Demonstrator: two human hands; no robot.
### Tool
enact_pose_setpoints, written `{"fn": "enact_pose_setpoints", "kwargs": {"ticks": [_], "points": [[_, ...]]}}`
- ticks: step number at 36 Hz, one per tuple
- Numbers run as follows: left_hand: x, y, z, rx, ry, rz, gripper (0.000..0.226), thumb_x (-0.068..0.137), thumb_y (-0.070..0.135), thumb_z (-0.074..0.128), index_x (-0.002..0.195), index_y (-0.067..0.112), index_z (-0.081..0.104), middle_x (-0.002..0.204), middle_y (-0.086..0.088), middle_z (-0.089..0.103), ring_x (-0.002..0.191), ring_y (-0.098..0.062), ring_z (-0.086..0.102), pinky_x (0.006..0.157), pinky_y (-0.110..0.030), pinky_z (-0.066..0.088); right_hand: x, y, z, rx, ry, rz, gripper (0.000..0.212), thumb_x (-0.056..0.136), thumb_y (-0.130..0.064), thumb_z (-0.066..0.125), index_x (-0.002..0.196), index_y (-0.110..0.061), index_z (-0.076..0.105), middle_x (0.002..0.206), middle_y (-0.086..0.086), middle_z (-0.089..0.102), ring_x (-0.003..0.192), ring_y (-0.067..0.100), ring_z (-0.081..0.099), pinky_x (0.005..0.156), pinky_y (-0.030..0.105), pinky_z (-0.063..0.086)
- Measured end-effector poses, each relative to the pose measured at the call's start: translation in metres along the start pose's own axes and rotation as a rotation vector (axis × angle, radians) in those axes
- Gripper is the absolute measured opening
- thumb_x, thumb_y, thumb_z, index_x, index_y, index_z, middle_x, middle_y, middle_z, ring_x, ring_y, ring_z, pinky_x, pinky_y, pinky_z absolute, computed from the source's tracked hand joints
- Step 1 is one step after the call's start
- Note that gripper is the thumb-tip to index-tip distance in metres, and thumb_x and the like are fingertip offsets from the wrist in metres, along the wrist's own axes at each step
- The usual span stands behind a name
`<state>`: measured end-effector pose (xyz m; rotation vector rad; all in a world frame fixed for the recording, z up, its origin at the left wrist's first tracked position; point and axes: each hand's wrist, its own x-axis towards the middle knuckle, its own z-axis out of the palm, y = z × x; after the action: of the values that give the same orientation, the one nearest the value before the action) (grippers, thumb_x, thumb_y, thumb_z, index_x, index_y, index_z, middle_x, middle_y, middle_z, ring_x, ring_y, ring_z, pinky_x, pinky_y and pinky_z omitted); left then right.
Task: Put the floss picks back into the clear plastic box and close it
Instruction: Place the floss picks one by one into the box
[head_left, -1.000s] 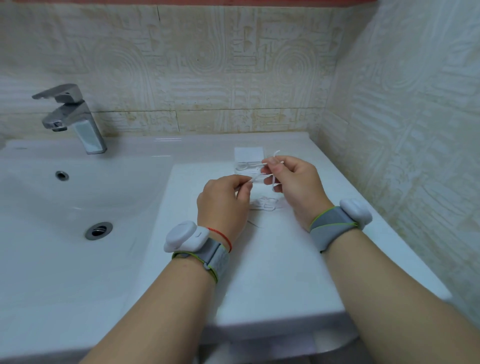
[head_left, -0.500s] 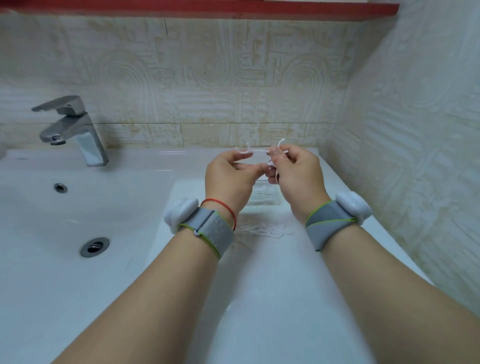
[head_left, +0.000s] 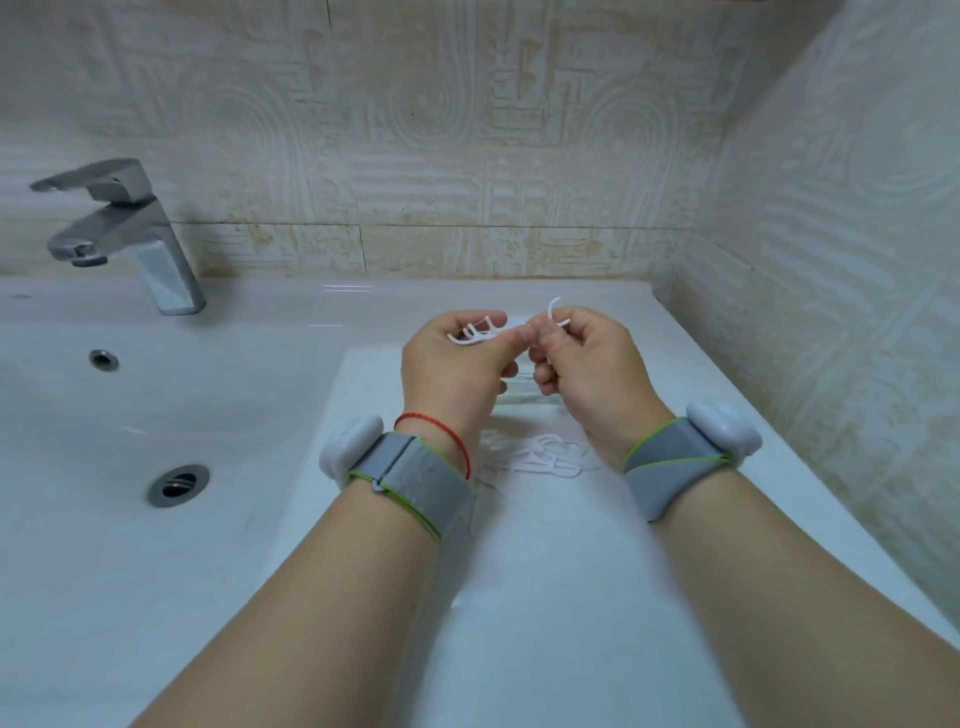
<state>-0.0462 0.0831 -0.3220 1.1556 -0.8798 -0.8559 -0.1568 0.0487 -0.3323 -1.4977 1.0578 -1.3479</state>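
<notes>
Hands lifted off the desk (head_left: 545, 597): left hand (head_left: 452, 369) fingers grip several floss picks (head_left: 475, 332), right hand (head_left: 592, 369) pinches one. Rest in a loose pile (head_left: 540, 457) on desk (clear plastic box (head_left: 521, 387) mostly hidden behind hands). Looks early; boxing and closing left.

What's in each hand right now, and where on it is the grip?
Left hand pinches a few floss picks by their handle ends, heads poking out left. Right hand pinches a single pick by its handle, curved head sticking up.

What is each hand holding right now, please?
Left hand: pinches a bunch of floss picks.
Right hand: pinches a single floss pick.
</notes>
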Motion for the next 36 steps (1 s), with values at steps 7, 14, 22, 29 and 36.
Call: {"fn": "enact_pose_setpoints", "kwargs": {"ticks": [7, 14, 22, 29, 36], "points": [[-0.007, 0.002, 0.006, -0.275, -0.103, -0.123, 0.002, 0.087, 0.011, 0.067, 0.089, 0.012, 0.069, 0.073, -0.003, 0.066, 0.060, -0.012, 0.059, 0.057, -0.021, 0.051, -0.003, 0.001, 0.007, 0.098, 0.054, 0.042, 0.023, 0.096, -0.019, 0.054, 0.108, 0.001, 0.060, 0.065, 0.001, 0.057, 0.050, 0.009, 0.049, 0.052, 0.026, 0.042], [-0.003, 0.002, 0.006, -0.327, -0.077, -0.157, 0.011, 0.090, 0.016, 0.065, 0.084, 0.008, 0.065, 0.068, -0.001, 0.064, 0.057, -0.012, 0.055, 0.059, -0.024, 0.050, -0.004, 0.001, 0.009, 0.094, 0.030, 0.023, 0.018, 0.095, -0.018, 0.058, 0.103, -0.004, 0.065, 0.065, 0.001, 0.058, 0.050, 0.008, 0.050, 0.051, 0.023, 0.043], [0.010, -0.003, -0.002, -0.206, 0.049, -0.115, 0.013, 0.092, 0.016, 0.061, 0.084, 0.008, 0.066, 0.080, -0.004, 0.064, 0.072, -0.017, 0.061, 0.069, -0.029, 0.054, 0.000, -0.003, -0.003, 0.033, 0.171, -0.020, 0.009, 0.090, -0.020, 0.065, 0.093, -0.012, 0.067, 0.062, -0.003, 0.062, 0.041, 0.003, 0.044, 0.046, 0.017, 0.038], [0.007, -0.004, -0.001, 0.093, -0.047, 0.043, 0.014, 0.093, 0.016, 0.059, 0.081, 0.013, 0.065, 0.066, 0.001, 0.070, 0.054, -0.014, 0.062, 0.057, -0.029, 0.055, 0.001, -0.002, -0.008, -0.140, 0.171, -0.171, 0.021, 0.085, -0.022, 0.071, 0.067, -0.031, 0.063, 0.060, -0.008, 0.059, 0.052, 0.003, 0.048, 0.057, 0.018, 0.043], [0.007, -0.006, -0.002, 0.171, -0.114, 0.021, 0.013, 0.092, 0.017, 0.061, 0.080, 0.017, 0.067, 0.060, 0.003, 0.066, 0.047, -0.013, 0.057, 0.052, -0.028, 0.050, 0.002, -0.005, -0.018, -0.092, 0.095, -0.136, 0.017, 0.084, -0.015, 0.072, 0.072, -0.026, 0.066, 0.059, -0.003, 0.059, 0.048, -0.002, 0.047, 0.055, 0.012, 0.040]]}}
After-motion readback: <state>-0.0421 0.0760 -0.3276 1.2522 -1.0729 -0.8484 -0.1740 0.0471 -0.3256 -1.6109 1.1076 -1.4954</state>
